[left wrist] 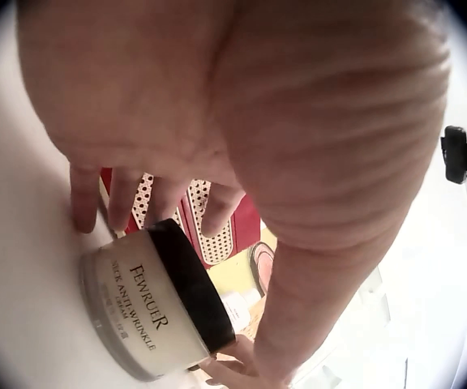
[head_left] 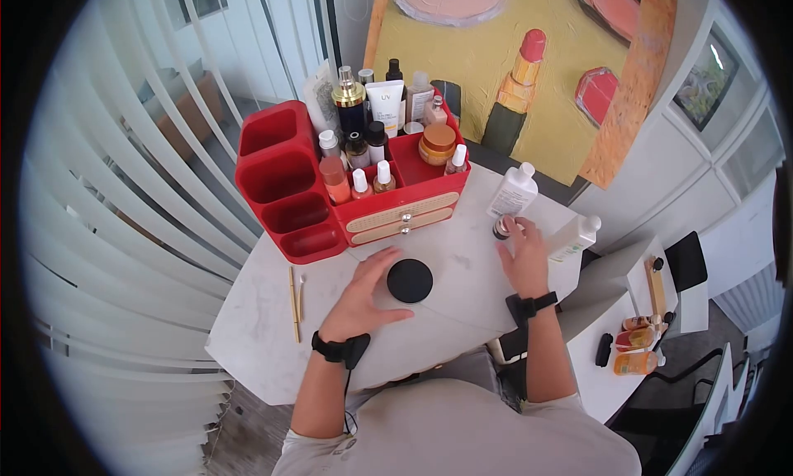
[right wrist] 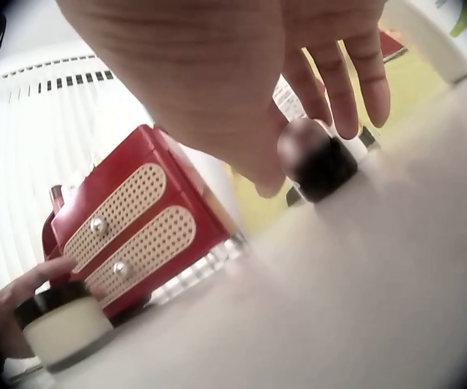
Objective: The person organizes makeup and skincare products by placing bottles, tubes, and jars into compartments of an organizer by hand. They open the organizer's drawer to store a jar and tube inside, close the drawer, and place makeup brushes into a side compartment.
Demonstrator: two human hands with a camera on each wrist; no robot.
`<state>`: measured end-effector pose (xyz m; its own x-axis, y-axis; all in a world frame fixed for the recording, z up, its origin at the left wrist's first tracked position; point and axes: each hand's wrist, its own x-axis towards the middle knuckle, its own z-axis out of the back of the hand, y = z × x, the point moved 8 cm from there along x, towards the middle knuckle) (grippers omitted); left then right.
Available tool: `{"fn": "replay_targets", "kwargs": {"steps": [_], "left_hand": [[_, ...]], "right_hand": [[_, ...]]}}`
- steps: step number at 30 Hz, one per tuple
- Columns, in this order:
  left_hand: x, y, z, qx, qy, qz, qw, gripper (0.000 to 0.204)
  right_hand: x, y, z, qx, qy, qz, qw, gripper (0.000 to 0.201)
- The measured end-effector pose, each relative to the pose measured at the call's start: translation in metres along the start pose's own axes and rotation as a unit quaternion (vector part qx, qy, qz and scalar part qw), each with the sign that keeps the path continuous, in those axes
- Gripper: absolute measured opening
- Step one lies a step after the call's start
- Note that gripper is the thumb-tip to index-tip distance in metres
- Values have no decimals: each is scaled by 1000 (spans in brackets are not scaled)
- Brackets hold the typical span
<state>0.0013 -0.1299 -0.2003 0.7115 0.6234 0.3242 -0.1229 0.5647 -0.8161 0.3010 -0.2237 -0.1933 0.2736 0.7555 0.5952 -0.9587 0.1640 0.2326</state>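
A cream jar [left wrist: 148, 304] with a black lid [head_left: 410, 280] stands upright on the white table; its label reads "Fewruer neck anti-wrinkle cream". My left hand [head_left: 363, 298] is spread around the jar's left side, thumb and fingers apart, with a gap to the lid in the head view. To the right, my right hand [head_left: 525, 257] reaches over a small dark container [head_left: 500, 227]. Its fingertips are right at that container, thumb extended on the near side. In the right wrist view the small dark container [right wrist: 328, 168] shows between the thumb and the fingers.
Behind the jar stands a red organizer [head_left: 330, 249] with two woven-front drawers [head_left: 403, 216], filled with bottles and tubes. White bottles [head_left: 514, 191] stand near my right hand, one [head_left: 576, 238] beside it. Two thin sticks [head_left: 294, 304] lie at left. A painting [head_left: 462, 71] leans behind.
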Motion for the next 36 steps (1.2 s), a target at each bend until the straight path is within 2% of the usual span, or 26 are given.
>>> {"fn": "replay_targets", "kwargs": {"steps": [2, 4, 5, 7, 8, 10, 11, 13, 14, 16, 17, 19, 20, 22, 23, 27, 30, 32, 33, 35, 36], "left_hand": [[1, -3, -7, -14, 28, 18, 999, 100], [0, 0, -10, -25, 50, 36, 998, 104], [0, 7, -11, -47, 46, 45, 997, 105], [-1, 15, -11, -68, 37, 53, 996, 107], [-2, 21, -11, -86, 37, 78, 993, 107], [-4, 24, -8, -103, 32, 103, 989, 107], [-4, 20, -6, -97, 28, 86, 991, 107], [-6, 17, -3, -89, 23, 71, 993, 106], [-7, 16, -2, -91, 25, 69, 993, 106], [-7, 16, 0, -89, 27, 65, 994, 105], [-7, 18, -1, -95, 30, 76, 992, 105], [-7, 20, 0, -99, 33, 85, 991, 105], [-7, 20, 0, -103, 35, 84, 990, 105], [-8, 21, -1, -108, 37, 83, 990, 104], [-9, 21, -1, -102, 40, 79, 991, 103], [-8, 20, -1, -104, 46, 66, 991, 104], [-9, 25, -1, -105, 51, 65, 991, 102], [-9, 25, -1, -102, 50, 61, 992, 100], [-9, 24, -1, -98, 45, 58, 992, 97], [-9, 21, 0, -102, 48, 54, 992, 97], [-9, 18, 1, -104, 46, 48, 992, 96]], "right_hand": [[-6, 10, 0, 23, 6, -11, 1000, 45], [-4, 23, -9, 118, 95, -29, 988, 42], [-1, 30, -7, 121, 94, -26, 988, 42], [-2, 52, -21, 223, 240, -29, 944, 42], [5, 65, -13, 224, 240, -26, 944, 42], [27, 102, 10, 360, 212, 4, 908, 36], [41, 110, 13, 361, 214, 8, 908, 36], [81, 124, 45, 418, 42, 83, 904, 37], [97, 129, 45, 420, 42, 83, 903, 37], [132, 137, 47, 359, 14, 90, 929, 37], [148, 140, 45, 359, 11, 92, 929, 37], [166, 169, 38, 177, 21, 262, 949, 33], [175, 170, 34, 176, 19, 263, 948, 33], [183, 180, 12, 100, 97, 306, 942, 33], [189, 179, 0, 80, 150, 281, 945, 34], [197, 179, -16, 49, 162, 291, 942, 32], [194, 180, -14, 41, 140, 298, 943, 33], [190, 177, 0, 78, 68, 315, 943, 37], [187, 172, 3, 76, 70, 312, 945, 37], [185, 154, 33, 181, -15, 295, 938, 35], [182, 137, 48, 188, -75, 250, 947, 35]]}}
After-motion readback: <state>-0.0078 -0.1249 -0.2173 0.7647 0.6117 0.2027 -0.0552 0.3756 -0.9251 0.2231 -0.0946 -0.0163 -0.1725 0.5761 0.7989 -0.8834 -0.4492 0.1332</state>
